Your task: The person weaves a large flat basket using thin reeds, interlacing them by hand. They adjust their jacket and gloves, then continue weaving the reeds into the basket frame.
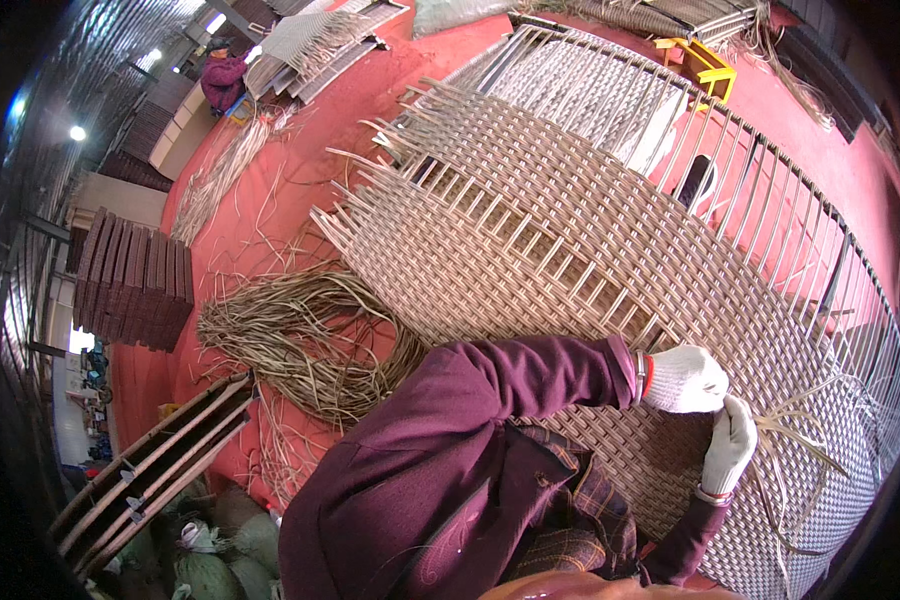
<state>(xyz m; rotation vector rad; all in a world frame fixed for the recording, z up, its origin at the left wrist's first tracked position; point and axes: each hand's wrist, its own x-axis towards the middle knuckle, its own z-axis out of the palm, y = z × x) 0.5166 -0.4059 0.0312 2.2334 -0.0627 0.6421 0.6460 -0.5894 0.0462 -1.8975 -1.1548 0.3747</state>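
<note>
In the head view, the curled, gloved left hand [685, 380] and right hand [730, 445] meet near the woven panel's [670, 240] right end, beside loose strands [785, 425]; whether they grip one, I cannot tell. A strand bundle [280, 340] lies by the panel's left edge, presumably for easy reach.

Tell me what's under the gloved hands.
The woven panel spreads beneath the left hand and right hand; loose strands fan out beside the right. The part directly behind both hands is covered.

I see a broad tan woven panel [610, 205] lying aslant, pale loose strands [773, 423] fanning over its right part.
</note>
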